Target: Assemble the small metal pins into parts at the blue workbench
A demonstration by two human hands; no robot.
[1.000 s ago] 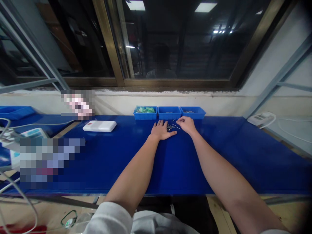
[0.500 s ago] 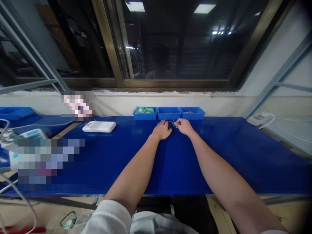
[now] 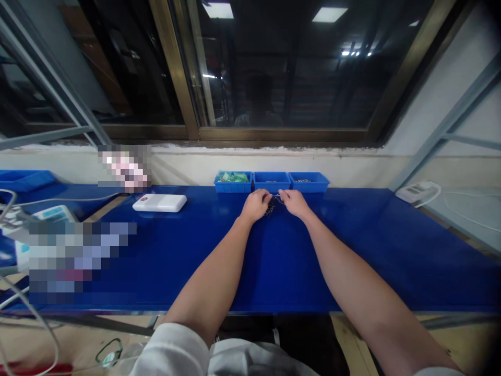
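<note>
On the blue tabletop, close to the back, lies a small heap of thin metal pieces (image 3: 270, 210), too small to tell if they are screws or pins. My left hand (image 3: 255, 206) is over the heap's left side, fingers curled and closed near its far end; what they hold, if anything, is hidden. Facing it from the right, my right hand (image 3: 295, 203) pinches a thin metal piece (image 3: 276, 196) that reaches across the gap toward my left fingertips. Whether both hands grip this piece I cannot tell.
Three blue bins stand along the wall: a left bin (image 3: 233, 187) with green packets, a middle bin (image 3: 271, 187) and a right bin (image 3: 309, 187) with small metal pieces. A white power bank-like box (image 3: 159, 202) lies left; a white power strip (image 3: 416, 191) lies right.
My left hand has gone from lying flat with fingers spread to curled and closed, uncovering more of the heap. My right hand has shifted slightly left, closer to it.
</note>
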